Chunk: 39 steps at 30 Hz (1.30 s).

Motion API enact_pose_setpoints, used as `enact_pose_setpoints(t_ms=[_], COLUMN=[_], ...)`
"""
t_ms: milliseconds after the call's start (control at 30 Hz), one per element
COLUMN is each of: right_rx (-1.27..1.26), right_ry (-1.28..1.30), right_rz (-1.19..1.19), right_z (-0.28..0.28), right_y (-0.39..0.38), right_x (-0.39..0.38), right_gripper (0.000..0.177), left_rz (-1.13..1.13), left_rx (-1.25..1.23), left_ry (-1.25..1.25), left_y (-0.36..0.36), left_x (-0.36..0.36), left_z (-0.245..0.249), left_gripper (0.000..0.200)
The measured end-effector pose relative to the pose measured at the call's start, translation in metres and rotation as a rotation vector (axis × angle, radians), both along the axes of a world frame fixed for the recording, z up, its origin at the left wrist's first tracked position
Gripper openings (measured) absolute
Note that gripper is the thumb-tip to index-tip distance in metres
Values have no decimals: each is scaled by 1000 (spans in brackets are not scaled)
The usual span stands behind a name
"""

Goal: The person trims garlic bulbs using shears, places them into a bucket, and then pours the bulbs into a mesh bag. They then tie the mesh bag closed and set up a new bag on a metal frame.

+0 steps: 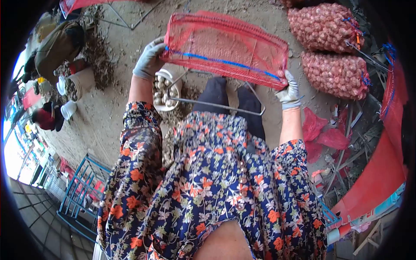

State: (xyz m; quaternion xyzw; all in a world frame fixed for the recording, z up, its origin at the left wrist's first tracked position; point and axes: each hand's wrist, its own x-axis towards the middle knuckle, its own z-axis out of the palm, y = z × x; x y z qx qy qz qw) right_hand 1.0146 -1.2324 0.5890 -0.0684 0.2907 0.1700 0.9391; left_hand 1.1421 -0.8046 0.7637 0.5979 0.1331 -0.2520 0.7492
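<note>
A red mesh bag (229,47) with a blue drawstring is stretched flat between my two gloved hands, above my knees. My left hand (150,59) has its fingers closed on the bag's left end. At the opposite end, my right hand (289,92) grips the lower corner, thumb raised. Below the bag, a bent metal rod frame (216,104) passes over my legs. A white bucket (178,74) of pale bulbs that look like garlic stands near my left wrist, partly behind the rod.
Two filled mesh sacks of bulbs (323,28) lie at the upper right. Crumpled red mesh bags (331,136) and metal bars are at my right. Another person (58,45) bends near a white bucket (83,81) on the left. A blue metal rack (84,195) stands lower left.
</note>
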Motion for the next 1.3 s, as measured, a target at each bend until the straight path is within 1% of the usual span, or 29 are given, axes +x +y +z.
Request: enact_pose_setpoints(t_ms=[67, 100, 133, 200, 233, 267, 333, 367, 400, 433, 467, 533, 600, 667, 733, 833, 867, 933, 967, 1000, 1033, 1067, 1100, 1133, 1167, 1200, 1233, 1267, 1300], right_rx=[178, 93, 96, 166, -171, -225, -621, -617, -743, -876, -997, -1184, -1272, -1531, -1578, -1557, -1658, -1852, -1861, -1870, -1890, -1784, -1695, -1805, -1918, -2074, -2075, -2085, -1688], right_ry=[-96, 64, 72, 20, 104, -69, 0, 3, 60, 117, 75, 60, 57, -146, -114, -138, -197, -332, -404, -517, -598, -642, -542, -514, -487, -367, -275, -309, -137], right_rz=[58, 54, 59, 182, 195, 242, 270, 268, 261, 255, 377, 542, 647, 566, 609, 572, 574, 563, 515, 529, 432, 551, 697, 728, 754, 621, 458, 187, -55], right_z=[7, 12, 14, 28, 63, 47, 66, 73, 78, 79, 46, 45, 34, 8, -3, -12, -15, -25, -24, -12, -11, -4, 5, -5, -12, 8, 34, 69, 118], right_y=[-1, 6, 9, 15, 26, 23, 33, 43, 52, 57, 55, 63, 69, 81, 89, 89, 86, 86, 79, 69, 60, 43, 26, 2, -22, -39, -56, -68, -69], right_x=[-15, -19, -25, -37, -45, -64, -82, -92, -106, -121, -148, -155, -145, -143, -142, -156, -157, -149, -139, -120, -105, -91, -80, -80, -78, -75, -69, -63, -60], right_gripper=[27, 24, 24, 25, 28, 27, 23, 23, 23, 23, 23, 21, 20, 27, 33, 34, 32, 28, 19, 13, 17, 25, 32, 33, 34, 34, 30, 21, 16], left_rz=[48, 109, 115, 233, 165, 117, -24, 22, -13, 17, 50, 201, 123, 243, 245, 313, 376, 354, 241, 194, 123, 55, 10, -32, -166, -463, -554, -322, -44], left_rx=[-13, 52, 56, 464, 882, 1150, 1580, 1461, 1533, 1470, 1408, 970, 1103, 928, 1019, 968, 860, 787, 1007, 966, 994, 1016, 966, 910, 1014, 1336, 1475, 1569, 1499], left_ry=[64, 77, 85, 56, -58, -251, -463, -583, -461, -440, -431, -440, -610, -523, -611, -552, -484, -418, -444, -537, -552, -571, -438, -310, -18, -142, -109, -264, -527], left_y=[-14, -6, -6, -11, -16, -4, -20, -1, -4, -1, 6, 44, 35, 47, 52, 68, 79, 54, 59, 63, 59, 53, 53, 54, 62, 83, 90, 89, 66], left_x=[-11, -17, -24, -44, -59, -76, -111, -129, -143, -159, -170, -182, -163, -161, -153, -153, -155, -144, -137, -124, -107, -88, -71, -57, -47, -41, -36, -34, -41], left_z=[16, 14, 14, 15, 17, 1, 14, -5, -2, -4, -13, -51, -46, -60, -71, -93, -104, -76, -77, -83, -77, -71, -79, -84, -76, -74, -50, -31, 12], left_gripper=[26, 24, 24, 20, 19, 17, 16, 14, 17, 20, 22, 26, 26, 26, 23, 13, 13, 16, 21, 25, 25, 25, 26, 27, 31, 32, 32, 31, 27])
